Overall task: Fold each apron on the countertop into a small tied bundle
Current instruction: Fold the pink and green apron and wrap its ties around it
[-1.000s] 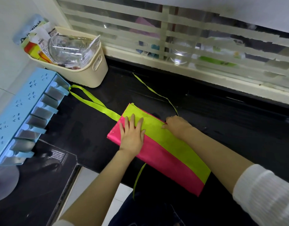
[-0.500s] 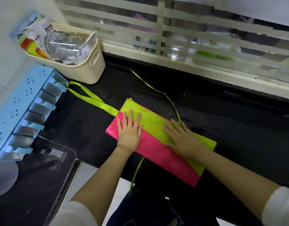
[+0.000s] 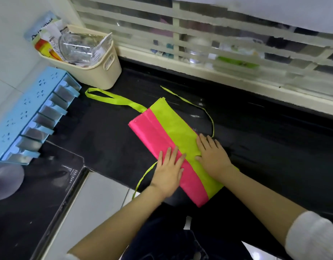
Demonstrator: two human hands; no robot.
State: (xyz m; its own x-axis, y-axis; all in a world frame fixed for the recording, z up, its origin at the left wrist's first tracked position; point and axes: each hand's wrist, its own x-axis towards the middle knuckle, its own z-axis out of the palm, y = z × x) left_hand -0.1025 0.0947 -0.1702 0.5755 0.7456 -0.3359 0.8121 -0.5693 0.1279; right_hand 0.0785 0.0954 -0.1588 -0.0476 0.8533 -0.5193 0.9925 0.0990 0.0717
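While the folded apron [image 3: 171, 132] lay as a long pink and lime strip, slantwise near the front edge of the black table [image 3: 265, 147], I pressed both hands flat on its near end: my left hand [image 3: 168, 171] on the pink half, my right hand [image 3: 212, 156] on the lime half. My fingers [image 3: 168, 153] were straight and spread, released, grasping nothing. The lime neck loop [image 3: 105, 96] trailed from the strip's far end towards the cream basket [image 3: 98, 76] at the back left corner, and a thin tie [image 3: 211, 124] curled just beyond my right hand
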